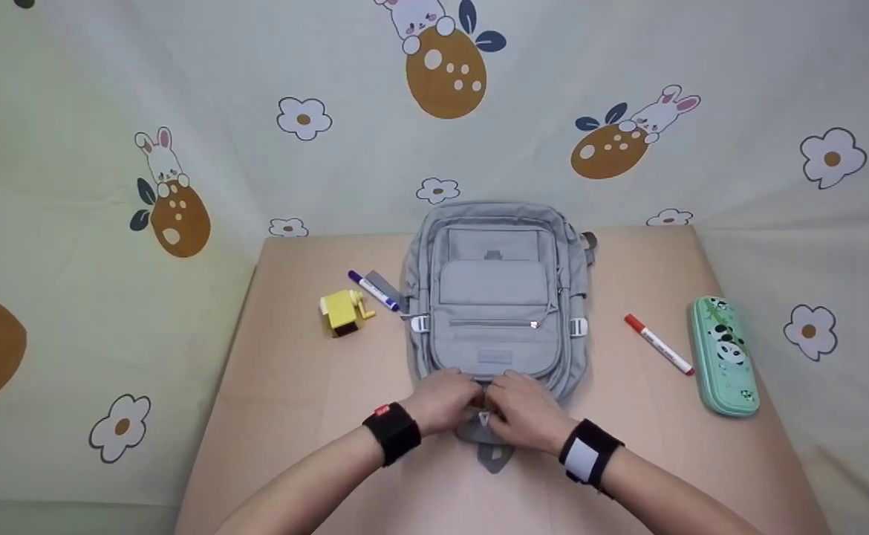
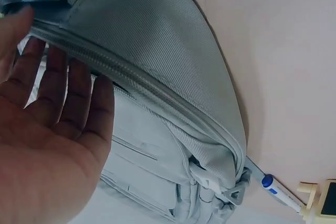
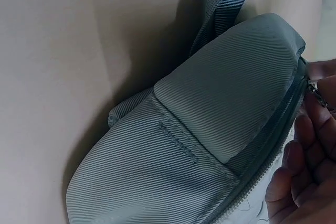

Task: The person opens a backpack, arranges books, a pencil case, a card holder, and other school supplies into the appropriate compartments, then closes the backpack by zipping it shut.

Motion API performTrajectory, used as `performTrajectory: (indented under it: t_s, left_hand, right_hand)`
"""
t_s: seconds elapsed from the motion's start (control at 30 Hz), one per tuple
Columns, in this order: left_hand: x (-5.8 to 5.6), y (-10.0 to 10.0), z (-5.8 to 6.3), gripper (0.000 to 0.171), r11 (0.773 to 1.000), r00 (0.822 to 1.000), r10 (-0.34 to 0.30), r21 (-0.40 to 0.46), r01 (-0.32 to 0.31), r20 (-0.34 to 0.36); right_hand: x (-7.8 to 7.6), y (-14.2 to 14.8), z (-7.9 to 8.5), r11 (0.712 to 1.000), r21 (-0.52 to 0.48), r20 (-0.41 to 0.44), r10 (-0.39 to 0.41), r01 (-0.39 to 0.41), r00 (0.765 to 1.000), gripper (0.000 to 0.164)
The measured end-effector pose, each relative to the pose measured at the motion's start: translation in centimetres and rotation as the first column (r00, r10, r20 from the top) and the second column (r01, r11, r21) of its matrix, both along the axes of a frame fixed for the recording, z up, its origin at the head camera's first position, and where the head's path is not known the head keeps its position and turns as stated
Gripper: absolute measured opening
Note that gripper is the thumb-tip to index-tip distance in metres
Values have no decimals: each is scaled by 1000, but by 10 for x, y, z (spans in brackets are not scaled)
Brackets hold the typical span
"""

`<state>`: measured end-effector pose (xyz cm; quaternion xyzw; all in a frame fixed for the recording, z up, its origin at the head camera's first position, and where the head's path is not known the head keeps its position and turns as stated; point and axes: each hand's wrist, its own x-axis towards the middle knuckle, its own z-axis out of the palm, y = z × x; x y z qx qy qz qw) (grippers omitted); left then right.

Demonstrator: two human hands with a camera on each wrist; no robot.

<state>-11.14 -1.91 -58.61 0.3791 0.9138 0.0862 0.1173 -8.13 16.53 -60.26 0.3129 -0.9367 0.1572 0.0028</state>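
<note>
A grey backpack [image 1: 494, 282] lies on the table, its near end under both hands. My left hand [image 1: 446, 400] holds the edge of the bag beside a long zipper [image 2: 142, 80], with the thumb above the edge and the fingers bent beneath it in the left wrist view. My right hand [image 1: 527, 409] pinches a small metal zipper pull [image 3: 316, 95] at the bag's rim. Along that rim the zipper teeth [image 3: 257, 179] are parted, and pale lining shows inside. A strap loop [image 1: 494, 457] sticks out from the near end of the backpack.
Left of the bag stand a yellow crank-handled gadget [image 1: 342, 312] and a blue marker [image 1: 373, 290] beside a grey strap. To the right lie a red marker [image 1: 659, 344] and a green panda pencil case [image 1: 724, 357], near the table's right edge. Printed cloth hangs behind.
</note>
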Motion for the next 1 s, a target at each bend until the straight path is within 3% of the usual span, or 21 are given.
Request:
performTrajectory:
  t_s: [0.07, 0.23, 0.6, 1.0]
  left_hand:
    - [-1, 2, 0, 6, 1000, 1000, 6, 5, -6, 7]
    - [-1, 2, 2, 15, 999, 997, 45, 5, -46, 61]
    - [-2, 2, 7, 10, 1000, 994, 12, -7, -12, 108]
    - [-3, 5, 7, 13, 1000, 1000, -28, 4, 28, 4]
  right_hand:
    - [0, 0, -1, 1000, -7, 3, -6, 6, 1000, 10]
    - [1, 3, -3, 1000, -17, -21, -9, 8, 1000, 11]
    - [2, 27, 0, 999, -37, -69, -35, 32, 997, 17]
    - [1, 57, 4, 991, 4, 20, -131, 131, 991, 16]
